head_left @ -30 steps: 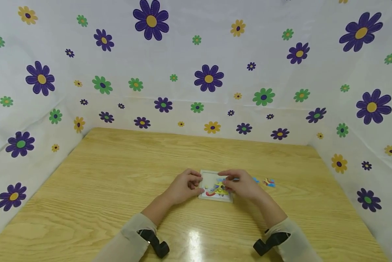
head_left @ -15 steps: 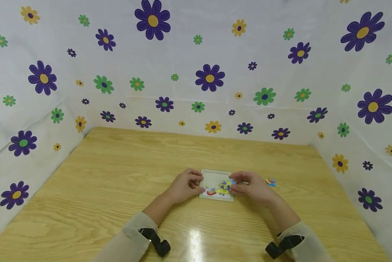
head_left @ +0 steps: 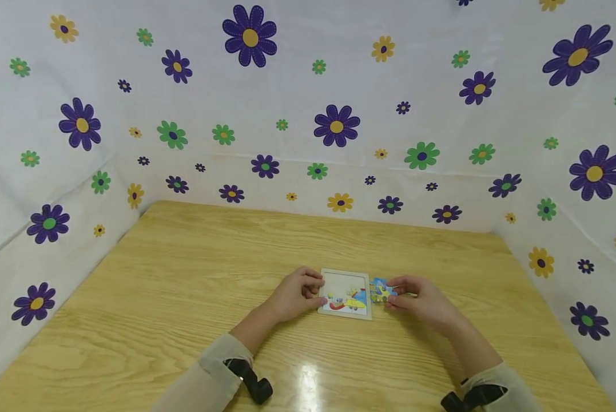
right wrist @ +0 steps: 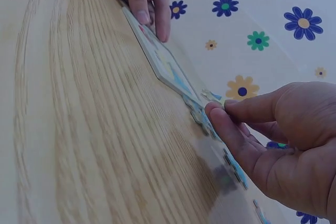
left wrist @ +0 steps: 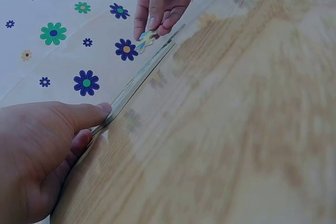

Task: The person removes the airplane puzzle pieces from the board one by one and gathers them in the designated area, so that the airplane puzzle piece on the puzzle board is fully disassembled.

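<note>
Gripping the puzzle tray [head_left: 341, 281] by its left edge with the left hand [head_left: 293, 294], on a wooden table [head_left: 199, 257] — glossy, with a bright reflection [head_left: 308, 389] toward the front. Pinching a puzzle piece [left wrist: 146, 41] with the right hand [head_left: 423, 298], just right of the tray. Enclosed at back and both sides by white cloth [head_left: 287, 86] — creased, printed with coloured flowers [head_left: 337, 126].

No text, brand, number or sign can be read anywhere. Print on the puzzle [head_left: 356, 300], below centre in the head view, is too small to tell.
</note>
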The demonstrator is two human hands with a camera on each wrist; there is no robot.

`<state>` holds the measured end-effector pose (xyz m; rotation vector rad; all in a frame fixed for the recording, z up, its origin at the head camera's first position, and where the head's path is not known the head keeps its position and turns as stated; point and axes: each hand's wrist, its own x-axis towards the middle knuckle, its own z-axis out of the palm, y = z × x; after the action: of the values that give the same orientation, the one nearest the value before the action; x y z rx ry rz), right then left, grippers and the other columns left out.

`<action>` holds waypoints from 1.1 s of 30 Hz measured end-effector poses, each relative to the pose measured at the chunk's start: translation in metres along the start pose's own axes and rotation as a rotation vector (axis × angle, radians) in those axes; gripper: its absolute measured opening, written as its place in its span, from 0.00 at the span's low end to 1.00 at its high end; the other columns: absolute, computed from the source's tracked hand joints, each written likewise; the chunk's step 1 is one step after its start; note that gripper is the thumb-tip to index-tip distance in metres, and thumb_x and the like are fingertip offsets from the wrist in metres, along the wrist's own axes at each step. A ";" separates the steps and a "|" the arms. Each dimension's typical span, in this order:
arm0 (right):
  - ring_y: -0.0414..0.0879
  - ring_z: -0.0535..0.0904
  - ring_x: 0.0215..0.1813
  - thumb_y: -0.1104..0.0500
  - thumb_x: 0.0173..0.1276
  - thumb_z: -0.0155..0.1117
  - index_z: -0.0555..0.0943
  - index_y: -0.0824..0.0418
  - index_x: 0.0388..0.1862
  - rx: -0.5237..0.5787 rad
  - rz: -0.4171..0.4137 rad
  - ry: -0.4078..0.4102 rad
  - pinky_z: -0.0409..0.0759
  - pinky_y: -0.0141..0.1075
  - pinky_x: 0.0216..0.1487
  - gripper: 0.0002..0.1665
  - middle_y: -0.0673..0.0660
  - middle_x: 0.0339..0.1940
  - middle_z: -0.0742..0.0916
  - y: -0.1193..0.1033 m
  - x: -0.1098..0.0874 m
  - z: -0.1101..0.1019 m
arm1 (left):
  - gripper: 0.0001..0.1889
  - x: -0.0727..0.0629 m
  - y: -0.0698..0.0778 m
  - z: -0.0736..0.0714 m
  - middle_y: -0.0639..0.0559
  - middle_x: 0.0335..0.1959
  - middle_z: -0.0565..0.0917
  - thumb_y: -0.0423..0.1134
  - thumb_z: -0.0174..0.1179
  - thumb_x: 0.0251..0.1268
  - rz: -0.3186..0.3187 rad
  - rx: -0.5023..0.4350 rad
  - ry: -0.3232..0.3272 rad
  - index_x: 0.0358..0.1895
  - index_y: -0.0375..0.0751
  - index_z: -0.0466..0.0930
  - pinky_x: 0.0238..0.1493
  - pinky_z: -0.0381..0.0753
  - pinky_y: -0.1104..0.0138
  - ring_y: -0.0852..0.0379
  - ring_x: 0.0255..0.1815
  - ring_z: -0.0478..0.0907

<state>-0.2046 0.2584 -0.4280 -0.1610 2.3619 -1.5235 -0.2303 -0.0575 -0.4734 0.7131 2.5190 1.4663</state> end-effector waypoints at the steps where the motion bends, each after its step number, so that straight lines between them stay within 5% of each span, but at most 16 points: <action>1: 0.45 0.86 0.44 0.66 0.72 0.63 0.73 0.74 0.62 0.015 0.002 -0.002 0.85 0.33 0.46 0.23 0.63 0.45 0.81 0.002 -0.001 -0.002 | 0.20 0.000 0.000 0.000 0.47 0.54 0.77 0.38 0.71 0.62 0.000 -0.004 0.000 0.54 0.32 0.83 0.42 0.79 0.73 0.59 0.41 0.76; 9: 0.44 0.86 0.45 0.65 0.72 0.63 0.71 0.78 0.62 0.043 0.014 0.029 0.85 0.34 0.49 0.25 0.65 0.49 0.81 0.011 -0.009 -0.015 | 0.20 0.002 0.000 0.000 0.47 0.52 0.77 0.38 0.71 0.62 0.006 -0.006 -0.005 0.54 0.32 0.82 0.42 0.79 0.72 0.59 0.40 0.75; 20: 0.42 0.86 0.40 0.68 0.70 0.63 0.72 0.80 0.57 0.072 0.049 0.091 0.86 0.33 0.44 0.22 0.59 0.41 0.84 0.017 -0.016 -0.013 | 0.19 0.000 0.000 0.001 0.48 0.51 0.77 0.38 0.71 0.62 0.002 0.006 -0.007 0.54 0.33 0.82 0.42 0.78 0.73 0.60 0.40 0.75; 28: 0.43 0.84 0.35 0.65 0.67 0.67 0.79 0.74 0.51 -0.169 0.069 0.249 0.85 0.32 0.36 0.17 0.59 0.36 0.86 0.008 -0.018 0.000 | 0.19 -0.001 0.001 0.001 0.47 0.52 0.77 0.39 0.71 0.62 -0.003 -0.006 0.004 0.54 0.32 0.83 0.43 0.79 0.70 0.59 0.41 0.75; 33: 0.43 0.84 0.33 0.64 0.66 0.69 0.80 0.73 0.50 -0.221 0.101 0.293 0.84 0.33 0.34 0.17 0.60 0.37 0.86 0.005 -0.018 0.000 | 0.19 0.001 -0.004 0.001 0.47 0.53 0.77 0.39 0.70 0.63 0.011 -0.004 -0.009 0.54 0.33 0.82 0.43 0.80 0.72 0.59 0.42 0.76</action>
<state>-0.1872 0.2649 -0.4290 0.1394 2.7190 -1.3128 -0.2319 -0.0576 -0.4769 0.7328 2.5094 1.4680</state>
